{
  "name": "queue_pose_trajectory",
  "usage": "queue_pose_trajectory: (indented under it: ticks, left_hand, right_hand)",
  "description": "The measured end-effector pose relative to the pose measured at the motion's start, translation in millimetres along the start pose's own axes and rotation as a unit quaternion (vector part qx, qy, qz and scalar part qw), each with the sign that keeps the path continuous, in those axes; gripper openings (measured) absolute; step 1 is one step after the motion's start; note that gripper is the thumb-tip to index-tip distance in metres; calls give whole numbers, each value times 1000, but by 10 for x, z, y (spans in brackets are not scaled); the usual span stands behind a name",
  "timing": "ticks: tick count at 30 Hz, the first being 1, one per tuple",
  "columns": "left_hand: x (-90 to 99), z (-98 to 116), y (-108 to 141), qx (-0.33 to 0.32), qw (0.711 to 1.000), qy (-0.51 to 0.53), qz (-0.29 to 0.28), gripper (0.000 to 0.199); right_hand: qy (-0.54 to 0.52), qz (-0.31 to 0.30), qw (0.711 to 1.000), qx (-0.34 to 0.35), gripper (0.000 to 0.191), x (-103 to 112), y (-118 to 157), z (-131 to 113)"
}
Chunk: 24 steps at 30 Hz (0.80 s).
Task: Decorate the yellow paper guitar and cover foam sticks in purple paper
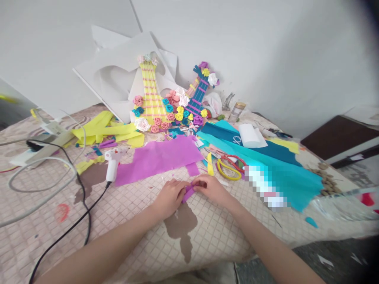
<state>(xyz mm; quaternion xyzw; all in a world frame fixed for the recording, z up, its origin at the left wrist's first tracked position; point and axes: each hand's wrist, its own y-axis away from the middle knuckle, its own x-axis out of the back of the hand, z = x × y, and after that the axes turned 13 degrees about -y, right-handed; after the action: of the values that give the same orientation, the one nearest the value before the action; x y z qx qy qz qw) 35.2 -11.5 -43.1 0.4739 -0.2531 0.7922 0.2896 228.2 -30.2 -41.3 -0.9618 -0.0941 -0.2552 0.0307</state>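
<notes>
Between my two hands is a small strip of purple crepe paper (188, 194), just above the table. My left hand (171, 196) pinches its left side, with the fingers curled over it. My right hand (211, 189) grips the upper right end between thumb and forefinger. Behind them lies a wide purple sheet (167, 156), with a smaller purple piece (193, 169) at its front edge. Scissors with yellow and red handles (229, 169) rest right of the sheet. A white glue gun (111, 165) stands at its left end.
Yellow paper strips (109, 130) lie at the back left, near cables and a power strip (44, 148). Two flower-trimmed paper guitars (150, 94) lean at the back. Teal sheets (284, 177), a white roll (248, 135) and a glass jar (237, 111) are on the right.
</notes>
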Motion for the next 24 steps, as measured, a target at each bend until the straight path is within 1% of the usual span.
queue_pose_trajectory:
  ticks: [5,13,19,24]
  left_hand:
    - [25,-8,-24,-4,1000,22,-3,24]
    - [69,-30,-45,3,999,54,-6,26]
    - [73,-21,-53,13,998,54,-10,19]
    - [84,0,-55,14,999,43,-11,17]
  right_hand:
    - [0,5,1000,4,12,-5,3,-2]
    - [-1,17,1000,8,8,-25,23,30]
    - [-6,22,1000,12,7,-29,40,28]
    - [-10,26,999,16,7,-41,46,22]
